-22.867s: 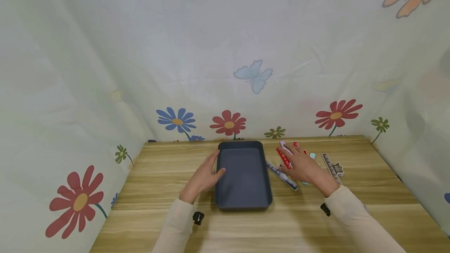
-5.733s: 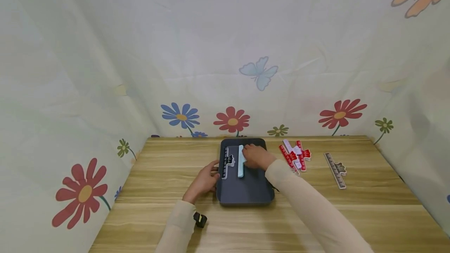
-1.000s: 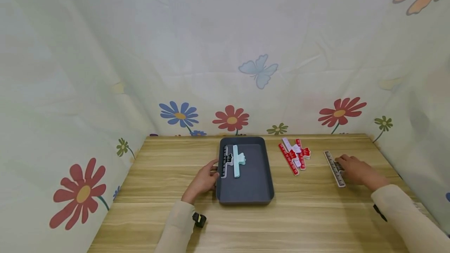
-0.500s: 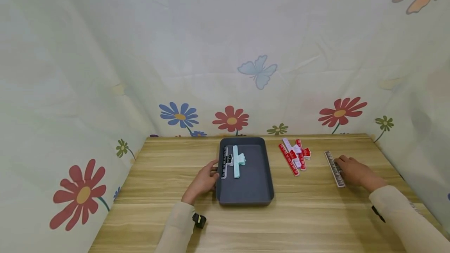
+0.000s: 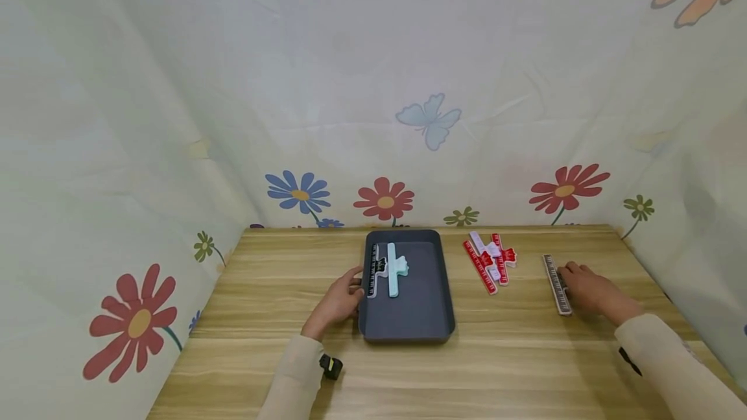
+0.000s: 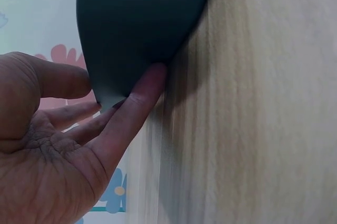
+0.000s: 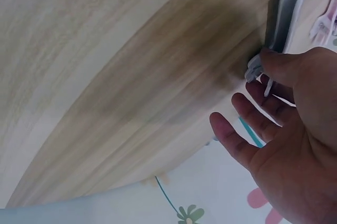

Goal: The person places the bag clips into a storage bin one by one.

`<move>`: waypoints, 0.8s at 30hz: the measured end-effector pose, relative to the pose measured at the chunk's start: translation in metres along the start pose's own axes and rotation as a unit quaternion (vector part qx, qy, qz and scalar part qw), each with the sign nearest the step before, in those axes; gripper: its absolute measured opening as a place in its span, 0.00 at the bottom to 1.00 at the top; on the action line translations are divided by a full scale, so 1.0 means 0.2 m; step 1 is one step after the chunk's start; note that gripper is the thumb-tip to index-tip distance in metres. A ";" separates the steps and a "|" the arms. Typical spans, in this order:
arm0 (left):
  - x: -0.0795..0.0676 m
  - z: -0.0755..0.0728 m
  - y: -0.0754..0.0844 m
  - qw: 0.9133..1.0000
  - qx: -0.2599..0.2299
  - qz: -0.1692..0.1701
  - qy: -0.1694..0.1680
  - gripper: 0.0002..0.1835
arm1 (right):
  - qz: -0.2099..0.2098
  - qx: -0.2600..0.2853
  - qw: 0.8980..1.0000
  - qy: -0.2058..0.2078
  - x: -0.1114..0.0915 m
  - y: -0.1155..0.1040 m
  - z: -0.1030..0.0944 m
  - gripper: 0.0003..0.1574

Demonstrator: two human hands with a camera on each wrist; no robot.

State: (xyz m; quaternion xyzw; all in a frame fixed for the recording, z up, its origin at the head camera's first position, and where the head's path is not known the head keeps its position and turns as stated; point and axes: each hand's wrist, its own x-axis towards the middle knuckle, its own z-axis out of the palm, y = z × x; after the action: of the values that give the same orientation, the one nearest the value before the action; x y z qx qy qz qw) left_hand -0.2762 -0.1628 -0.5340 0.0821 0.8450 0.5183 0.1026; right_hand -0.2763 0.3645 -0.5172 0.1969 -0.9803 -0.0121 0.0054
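Note:
My right hand (image 5: 595, 291) pinches a grey clip (image 5: 556, 285) with a piano-key pattern by its crown-shaped handle, right of the tray. In the right wrist view, thumb and index finger grip that clip (image 7: 284, 19), while the other fingers spread loosely. At the left side of a dark grey tray (image 5: 414, 319), my left hand (image 5: 336, 300) holds the rim; in the left wrist view the thumb is at the edge and fingers touch the outer wall (image 6: 137, 24). Inside the tray, a black clip (image 5: 371, 277) and a light blue clip (image 5: 393, 277) lie side by side.
Between tray and right hand, a red clip (image 5: 481, 268), a lilac clip (image 5: 477, 240) and another red clip (image 5: 510, 256) overlap in a small pile on the wooden table (image 5: 262, 297). A flowered cloth (image 5: 327, 83) hangs around the back and sides.
The grey clip, in the right hand's pinch, has tipped and shifted slightly since half a second ago. Earlier the tray was bare; the black and light blue clips have since been placed inside.

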 end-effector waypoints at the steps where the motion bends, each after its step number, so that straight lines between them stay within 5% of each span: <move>1: 0.00 0.00 0.00 1.000 0.000 0.000 -0.001 0.30 | 0.005 0.001 1.000 -0.003 0.00 0.00 0.00 0.24; 6: 0.00 0.00 0.01 1.000 0.001 -0.001 0.001 0.30 | 0.026 0.008 1.000 -0.011 -0.01 -0.02 -0.03 0.26; 24: 0.01 0.01 0.00 1.000 0.008 0.004 0.002 0.30 | 0.002 -0.014 0.999 0.035 0.02 -0.14 -0.18 0.28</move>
State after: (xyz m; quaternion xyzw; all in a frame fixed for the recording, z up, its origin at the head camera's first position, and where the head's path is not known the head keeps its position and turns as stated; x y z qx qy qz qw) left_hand -0.2777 -0.1618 -0.5354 0.0858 0.8489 0.5121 0.0984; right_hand -0.2681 0.3368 -0.4816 0.1955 -0.9796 -0.0190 0.0425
